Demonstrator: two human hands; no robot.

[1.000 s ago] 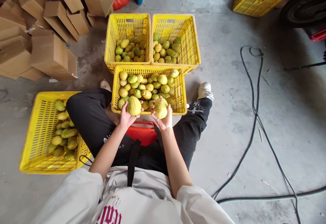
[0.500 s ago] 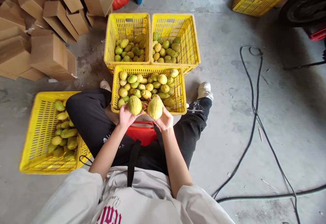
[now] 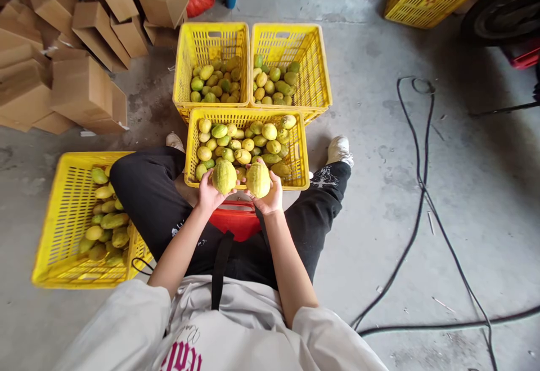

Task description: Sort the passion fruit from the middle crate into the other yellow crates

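Note:
My left hand [image 3: 210, 194] is closed round a rounded, faintly ridged yellow-green fruit [image 3: 224, 177]. A similar, slightly paler fruit [image 3: 258, 180] sits in my right hand [image 3: 272, 195], with the fingers curled about its side and underneath. Both fruits are held side by side, a small gap apart, over the near rim of a yellow plastic crate [image 3: 301, 157]. Many green and yellow fruits lie in that crate, some round and some longer. My fingers partly hide the fruit at its near edge.
Behind stand two more yellow crates [image 3: 181, 62] [image 3: 323, 67] with fruit low inside. Another fruit crate [image 3: 54, 219] lies by my left leg. A red stool [image 3: 236, 222] shows between my legs. Cardboard boxes [image 3: 80, 87] fill the back left; a black cable [image 3: 415, 225] crosses the floor at right.
The fruit in my right hand has shifted slightly toward me and turned, showing more of its ridged side. My left hand and its fruit have barely moved.

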